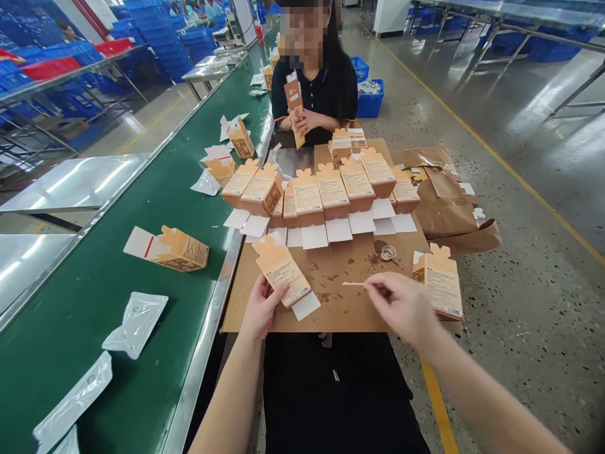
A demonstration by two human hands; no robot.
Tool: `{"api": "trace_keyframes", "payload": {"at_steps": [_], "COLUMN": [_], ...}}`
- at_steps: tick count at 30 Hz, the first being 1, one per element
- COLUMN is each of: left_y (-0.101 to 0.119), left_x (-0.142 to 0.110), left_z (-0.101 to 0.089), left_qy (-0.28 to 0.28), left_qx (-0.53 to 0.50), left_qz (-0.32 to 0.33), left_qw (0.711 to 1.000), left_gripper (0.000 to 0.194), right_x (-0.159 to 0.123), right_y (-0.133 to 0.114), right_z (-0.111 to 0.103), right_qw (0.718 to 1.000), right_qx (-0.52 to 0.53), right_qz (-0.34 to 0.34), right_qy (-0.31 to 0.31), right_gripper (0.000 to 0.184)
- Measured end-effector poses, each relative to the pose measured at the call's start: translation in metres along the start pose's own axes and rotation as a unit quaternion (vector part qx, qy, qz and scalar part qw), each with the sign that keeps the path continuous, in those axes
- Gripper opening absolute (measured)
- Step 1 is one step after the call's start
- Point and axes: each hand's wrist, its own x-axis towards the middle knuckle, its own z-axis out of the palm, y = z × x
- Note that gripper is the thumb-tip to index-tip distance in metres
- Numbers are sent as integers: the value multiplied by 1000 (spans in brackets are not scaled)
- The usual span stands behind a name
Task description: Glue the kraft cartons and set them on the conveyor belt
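My left hand [261,307] grips the lower left edge of a flat tan carton [283,272] lying on the brown cardboard sheet [340,302], its white flap pointing toward me. My right hand [401,304] pinches a thin wooden stick [353,284] held just above the sheet, to the right of that carton. A small round glue dish [388,253] sits beyond the stick. Another tan carton [442,280] stands by my right wrist.
A row of several tan cartons [331,189] with white flaps lies across the sheet. A person [314,82] opposite holds a carton. The green conveyor belt [118,302] at left carries a carton [182,250] and clear bags [136,323]. Brown paper [444,202] lies at right.
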Motion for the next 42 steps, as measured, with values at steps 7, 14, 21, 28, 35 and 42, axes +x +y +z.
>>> {"api": "trace_keyframes", "payload": {"at_steps": [7, 14, 21, 28, 35, 42], "left_y": [7, -1, -23, -31, 4, 29], "left_x": [3, -15, -46, -51, -48, -35], "left_z": [-3, -3, 8, 16, -45, -135], "left_qy": [-5, -29, 33, 49, 267, 470], "left_qx": [79, 157, 216, 189, 347, 318], "left_qz": [11, 77, 133, 107, 156, 166], "left_qw": [997, 984, 967, 975, 885, 806], "left_gripper": [84, 80, 82, 69, 75, 76], "right_x": [-22, -28, -51, -67, -59, -59], "right_y": [-24, -11, -19, -33, -42, -43], "right_z": [104, 77, 27, 16, 13, 20], "right_qw": [995, 997, 996, 996, 994, 993], "right_qx": [75, 68, 57, 59, 77, 93], "right_qz": [-9, 7, 65, 65, 77, 76], "right_qy": [-61, -39, 17, 29, 11, 9], "right_gripper": [23, 25, 25, 23, 25, 25]}}
